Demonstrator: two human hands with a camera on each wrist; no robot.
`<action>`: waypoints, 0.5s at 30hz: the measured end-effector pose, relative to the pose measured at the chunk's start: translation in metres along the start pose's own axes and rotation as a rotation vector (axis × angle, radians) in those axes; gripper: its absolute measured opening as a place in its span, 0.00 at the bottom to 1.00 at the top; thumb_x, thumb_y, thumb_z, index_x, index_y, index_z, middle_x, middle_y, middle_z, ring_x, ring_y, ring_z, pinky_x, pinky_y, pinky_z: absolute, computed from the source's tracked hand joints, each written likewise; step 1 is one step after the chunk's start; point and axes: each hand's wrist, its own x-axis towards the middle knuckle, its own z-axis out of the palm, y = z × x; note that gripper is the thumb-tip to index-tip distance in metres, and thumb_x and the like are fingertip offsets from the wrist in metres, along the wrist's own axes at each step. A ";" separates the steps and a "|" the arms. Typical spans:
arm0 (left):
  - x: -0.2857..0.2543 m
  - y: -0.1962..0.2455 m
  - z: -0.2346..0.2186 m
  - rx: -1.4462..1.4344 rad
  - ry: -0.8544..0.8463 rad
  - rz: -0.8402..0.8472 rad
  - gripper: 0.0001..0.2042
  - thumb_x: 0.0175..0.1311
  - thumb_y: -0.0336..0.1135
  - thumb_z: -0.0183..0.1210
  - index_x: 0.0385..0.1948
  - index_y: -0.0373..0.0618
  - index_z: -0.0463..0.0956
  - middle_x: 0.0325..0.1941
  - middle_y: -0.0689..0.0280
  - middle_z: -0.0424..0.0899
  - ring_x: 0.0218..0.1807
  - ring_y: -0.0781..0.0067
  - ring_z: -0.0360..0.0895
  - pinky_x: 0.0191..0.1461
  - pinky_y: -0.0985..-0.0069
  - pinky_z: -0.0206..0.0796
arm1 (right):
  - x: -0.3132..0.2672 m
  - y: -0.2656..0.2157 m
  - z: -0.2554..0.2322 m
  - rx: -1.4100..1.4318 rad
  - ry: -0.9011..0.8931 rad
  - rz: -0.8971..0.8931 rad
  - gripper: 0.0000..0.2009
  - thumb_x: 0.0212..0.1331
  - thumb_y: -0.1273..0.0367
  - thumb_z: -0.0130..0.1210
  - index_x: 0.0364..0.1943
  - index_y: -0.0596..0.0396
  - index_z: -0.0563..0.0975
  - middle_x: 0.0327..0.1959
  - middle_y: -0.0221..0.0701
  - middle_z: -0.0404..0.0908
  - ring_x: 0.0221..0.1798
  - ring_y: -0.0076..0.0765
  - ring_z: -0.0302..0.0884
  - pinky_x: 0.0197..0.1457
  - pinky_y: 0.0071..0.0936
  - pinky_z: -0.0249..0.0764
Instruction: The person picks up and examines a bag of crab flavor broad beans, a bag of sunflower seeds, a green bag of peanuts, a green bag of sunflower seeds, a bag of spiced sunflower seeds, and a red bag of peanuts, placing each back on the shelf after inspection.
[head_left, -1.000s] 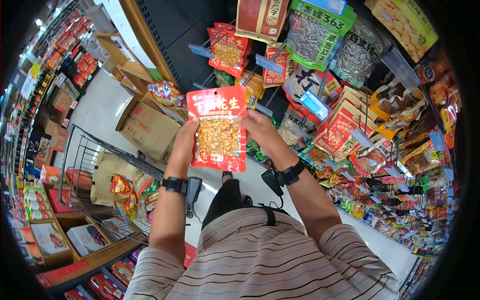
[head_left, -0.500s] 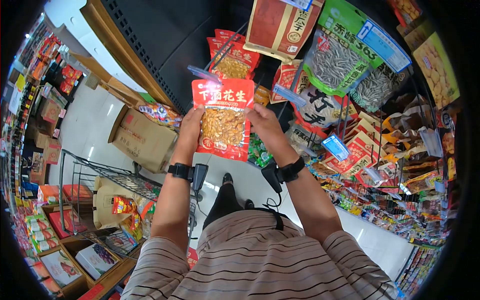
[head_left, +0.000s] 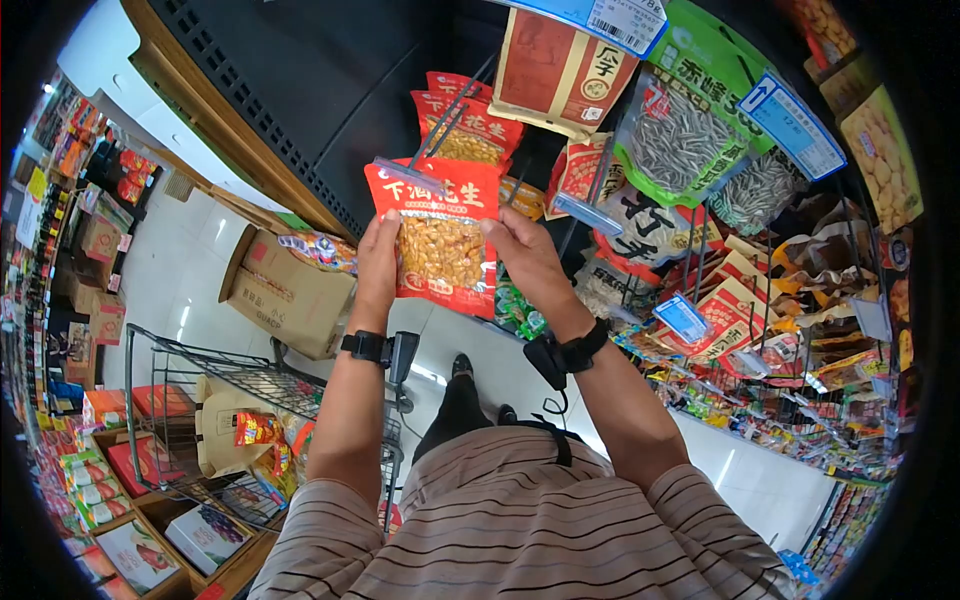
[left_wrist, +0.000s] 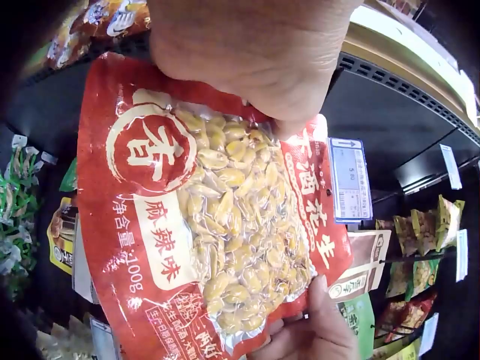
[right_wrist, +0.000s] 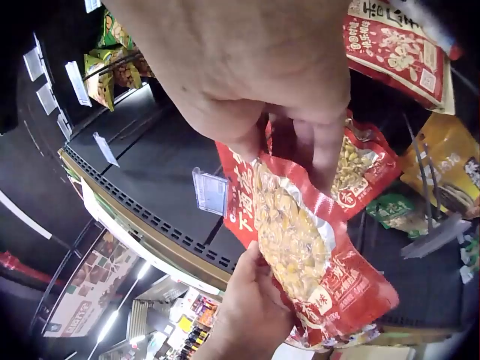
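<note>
- Behind everything stands the dark rack of hooks, hung with snack bags (seeds, nuts, sweets) and blue price tags.
- Low on the left, a wire cart sits on the pale floor, with a brown paper bag and small packets inside.
- Beyond the cart, a cardboard box rests on the floor at the foot of the rack.
- Up in front of the rack, the red peanut bag is held upright, its top edge at a hook just below another bag of the same kind.
- At its left edge, the left hand pinches the bag, thumb on the front.
- At its right edge, the right hand grips the bag, fingers curled round the side.
</note>
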 end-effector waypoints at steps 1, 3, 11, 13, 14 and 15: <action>0.003 -0.001 0.000 -0.016 -0.002 -0.003 0.16 0.74 0.42 0.51 0.52 0.40 0.75 0.49 0.69 0.81 0.49 0.81 0.76 0.55 0.79 0.67 | 0.003 -0.001 -0.002 -0.047 0.000 0.019 0.13 0.70 0.64 0.52 0.50 0.60 0.77 0.38 0.20 0.77 0.41 0.13 0.69 0.47 0.17 0.68; 0.011 -0.004 -0.001 -0.049 -0.005 -0.008 0.15 0.74 0.41 0.51 0.52 0.40 0.76 0.49 0.69 0.81 0.49 0.81 0.76 0.55 0.79 0.67 | 0.007 -0.002 -0.003 -0.104 0.011 0.038 0.13 0.71 0.64 0.52 0.49 0.60 0.77 0.37 0.20 0.76 0.39 0.13 0.68 0.45 0.17 0.67; 0.021 -0.006 -0.004 -0.010 0.005 -0.005 0.16 0.74 0.42 0.52 0.51 0.39 0.76 0.48 0.69 0.81 0.48 0.82 0.75 0.55 0.80 0.67 | 0.020 0.016 0.003 -0.071 0.109 -0.057 0.11 0.67 0.64 0.54 0.37 0.60 0.77 0.23 0.25 0.71 0.28 0.17 0.66 0.33 0.24 0.67; 0.023 -0.005 -0.002 0.028 -0.013 0.006 0.16 0.74 0.42 0.52 0.51 0.39 0.76 0.48 0.70 0.81 0.48 0.82 0.75 0.55 0.80 0.66 | 0.020 0.011 0.004 -0.002 0.113 -0.014 0.12 0.67 0.63 0.54 0.39 0.60 0.77 0.24 0.25 0.73 0.29 0.17 0.67 0.35 0.23 0.68; 0.026 -0.004 -0.001 0.056 -0.028 0.019 0.16 0.74 0.42 0.52 0.52 0.39 0.76 0.48 0.70 0.81 0.48 0.82 0.75 0.55 0.80 0.66 | 0.019 0.008 0.003 0.032 0.115 0.008 0.12 0.67 0.63 0.54 0.40 0.60 0.78 0.24 0.25 0.73 0.29 0.17 0.68 0.35 0.22 0.68; 0.030 -0.003 0.001 0.083 -0.043 0.033 0.17 0.74 0.42 0.52 0.52 0.39 0.76 0.48 0.69 0.81 0.48 0.82 0.75 0.55 0.80 0.66 | 0.020 0.008 0.003 0.032 0.115 0.008 0.12 0.67 0.63 0.54 0.40 0.60 0.78 0.24 0.25 0.73 0.29 0.17 0.68 0.35 0.22 0.68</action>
